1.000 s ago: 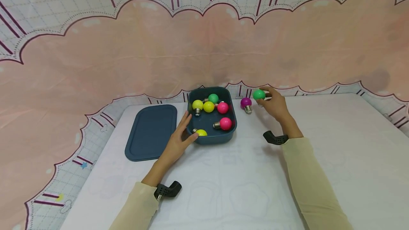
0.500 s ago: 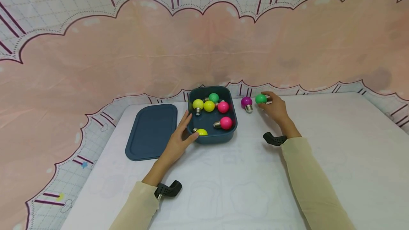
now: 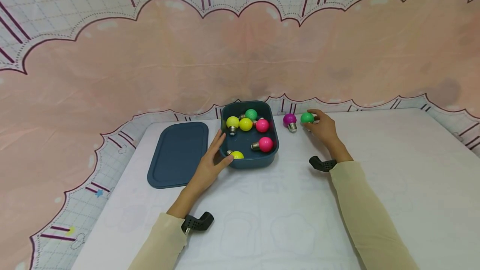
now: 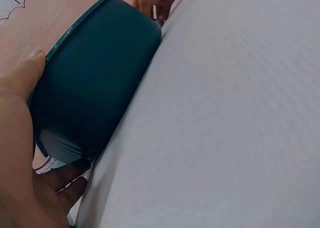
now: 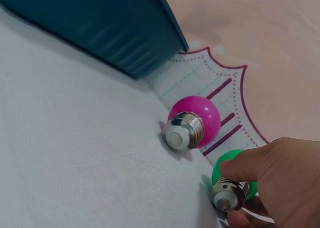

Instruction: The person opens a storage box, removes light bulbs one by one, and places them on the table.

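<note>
In the head view my left hand [image 3: 208,166] rests against the near left corner of a dark blue plastic box [image 3: 252,163]. Its thumb touches the rim and its fingers lie spread along the left side. With thumb and fingers my right hand [image 3: 324,130] pinches a green light bulb [image 3: 307,118] at the table's back edge. The right wrist view shows that bulb's metal base [image 5: 230,194] pointing toward the camera, low by the white cloth. Just left of it lies a purple bulb [image 3: 290,120], apart from the hand.
Inside the box are yellow bulbs [image 3: 245,124], pink bulbs [image 3: 266,144] and a green one [image 3: 251,114]. A flat blue lid [image 3: 178,155] lies to the left of the box. Behind the white table [image 3: 285,211] hangs a patterned peach cloth [image 3: 240,61].
My right hand has lowered the green bulb slightly and moved it a little right, away from the purple bulb. My left hand and the box have stayed in place.
</note>
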Motion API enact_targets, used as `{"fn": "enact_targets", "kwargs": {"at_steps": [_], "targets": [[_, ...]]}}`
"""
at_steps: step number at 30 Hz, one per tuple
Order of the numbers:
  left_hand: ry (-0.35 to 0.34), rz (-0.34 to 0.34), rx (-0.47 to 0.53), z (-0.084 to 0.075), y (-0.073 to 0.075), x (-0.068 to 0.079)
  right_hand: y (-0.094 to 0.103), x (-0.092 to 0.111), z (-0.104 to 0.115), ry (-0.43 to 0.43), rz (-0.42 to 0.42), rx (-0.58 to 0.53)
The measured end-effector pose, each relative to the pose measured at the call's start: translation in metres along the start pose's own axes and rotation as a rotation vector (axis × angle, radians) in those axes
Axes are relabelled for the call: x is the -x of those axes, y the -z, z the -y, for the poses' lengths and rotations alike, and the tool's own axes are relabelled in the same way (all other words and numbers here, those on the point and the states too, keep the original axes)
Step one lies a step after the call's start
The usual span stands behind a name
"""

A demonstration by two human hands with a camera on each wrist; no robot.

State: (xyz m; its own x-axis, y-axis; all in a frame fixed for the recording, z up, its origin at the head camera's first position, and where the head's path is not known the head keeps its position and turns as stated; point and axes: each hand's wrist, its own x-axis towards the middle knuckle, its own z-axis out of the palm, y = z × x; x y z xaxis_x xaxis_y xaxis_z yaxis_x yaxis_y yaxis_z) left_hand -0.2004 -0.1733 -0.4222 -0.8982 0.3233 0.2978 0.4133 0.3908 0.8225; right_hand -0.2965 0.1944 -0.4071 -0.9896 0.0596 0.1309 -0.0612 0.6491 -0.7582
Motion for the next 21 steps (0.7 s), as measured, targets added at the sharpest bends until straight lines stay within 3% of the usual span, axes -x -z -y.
{"fn": "enact_targets", "kwargs": {"at_steps": [7, 15, 21], "targets": [[0.022, 0.003, -0.008, -0.003, 0.000, 0.000, 0.000, 0.000, 0.000, 0.008, -0.003, 0.016], [0.039, 0.024, 0.020, -0.038, 0.005, 0.005, 0.000, -0.001, -0.001, -0.014, 0.015, 0.020], [0.011, 0.013, 0.007, -0.013, 0.002, 0.002, 0.001, -0.001, -0.001, -0.021, 0.035, 0.024]]}}
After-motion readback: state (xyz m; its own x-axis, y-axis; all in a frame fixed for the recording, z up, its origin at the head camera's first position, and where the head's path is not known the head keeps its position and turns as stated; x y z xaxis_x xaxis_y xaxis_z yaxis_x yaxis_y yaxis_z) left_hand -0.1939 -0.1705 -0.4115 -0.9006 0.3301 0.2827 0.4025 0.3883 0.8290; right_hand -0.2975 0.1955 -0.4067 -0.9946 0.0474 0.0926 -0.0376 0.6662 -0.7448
